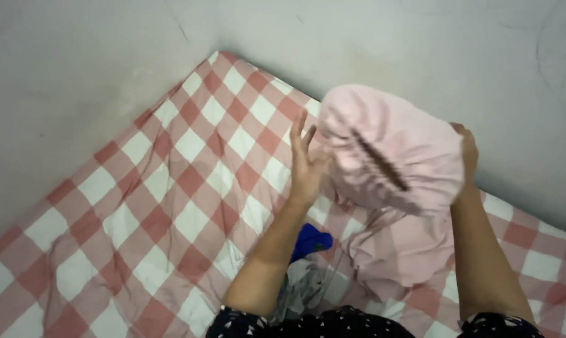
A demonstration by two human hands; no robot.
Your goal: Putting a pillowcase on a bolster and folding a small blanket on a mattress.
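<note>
While the person leans over the bed corner, both bare hands are raised at a pale pink garment [392, 150] held up in the air above the mattress. The left hand [306, 164] is open, fingers spread and pointing upward, with the palm pressed against the left side of the bunched fabric. The right hand [467, 153] grips the right edge of the same fabric, fingers curled around it. A gathered, elastic-looking seam runs diagonally across the lifted part. The lower end of the garment hangs down and rests on the red-and-white checked bedsheet [170, 188], between the two forearms. Just below the left forearm lie a blue cloth [311, 243] and a grey-white cloth [305, 285], both loose on the sheet. Plain grey walls [76, 75] meet behind the corner of the bed. No container is visible.
</note>
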